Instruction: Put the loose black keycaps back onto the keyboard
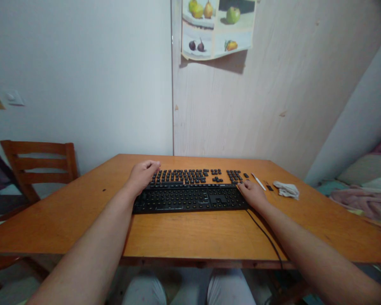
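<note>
A black keyboard [190, 198] lies on a wooden table [82, 212], its keycaps removed. The loose keycaps [190, 175] sit in rows just behind it. My left hand [142, 175] rests at the keyboard's far left corner, fingers curled over the leftmost keycaps. My right hand [252, 192] lies on the keyboard's right end, fingertips bunched near the right group of keycaps [234, 175]; what they pinch, if anything, is hidden.
A white stick [258, 181], a small black piece [269, 187] and a crumpled white cloth [286, 189] lie right of the keyboard. Its cable [266, 237] runs off the table's front edge. A wooden chair [38, 167] stands left; bedding [362, 190] lies right.
</note>
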The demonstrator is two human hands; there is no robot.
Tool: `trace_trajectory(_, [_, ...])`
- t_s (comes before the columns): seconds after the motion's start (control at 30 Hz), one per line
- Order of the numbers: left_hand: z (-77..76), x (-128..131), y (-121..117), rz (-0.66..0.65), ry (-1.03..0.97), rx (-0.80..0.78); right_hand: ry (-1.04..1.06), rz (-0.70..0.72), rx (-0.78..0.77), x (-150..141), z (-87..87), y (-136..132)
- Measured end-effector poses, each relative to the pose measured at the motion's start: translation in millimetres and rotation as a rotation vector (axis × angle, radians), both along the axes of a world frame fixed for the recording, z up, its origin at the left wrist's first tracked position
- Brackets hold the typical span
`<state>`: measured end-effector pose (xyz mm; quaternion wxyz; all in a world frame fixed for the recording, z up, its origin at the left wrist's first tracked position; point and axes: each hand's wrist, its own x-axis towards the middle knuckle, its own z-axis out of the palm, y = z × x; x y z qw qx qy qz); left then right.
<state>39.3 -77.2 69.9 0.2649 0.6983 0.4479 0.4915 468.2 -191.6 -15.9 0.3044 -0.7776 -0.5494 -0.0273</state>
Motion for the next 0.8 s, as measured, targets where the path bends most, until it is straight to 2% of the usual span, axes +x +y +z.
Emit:
trace_trajectory(0.13, [-8.1, -27.4, 5.1, 0.118, -0.266, -0.034, -0.003, -0.014, -0.014, -1.4, 1.7, -0.9])
trace_trajectory(0.3, [-25.7, -50.7, 11.2, 0.308, -0.471, -0.092, -0.006, 0.0, -0.03, -1.7, 2.3, -2.1])
trace_trajectory(0.57, [-52.2, -58.3, 14.3, 0.324, -0.556, -0.211, -0.012, 0.024, -0.043, -1.5, 1.1, -3.6])
trace_trajectory(0.8, [-56.4, -53.2, 15.4, 0.283, -0.471, -0.218, -0.018, 0.031, -0.042, -2.0, 1.0, -3.8])
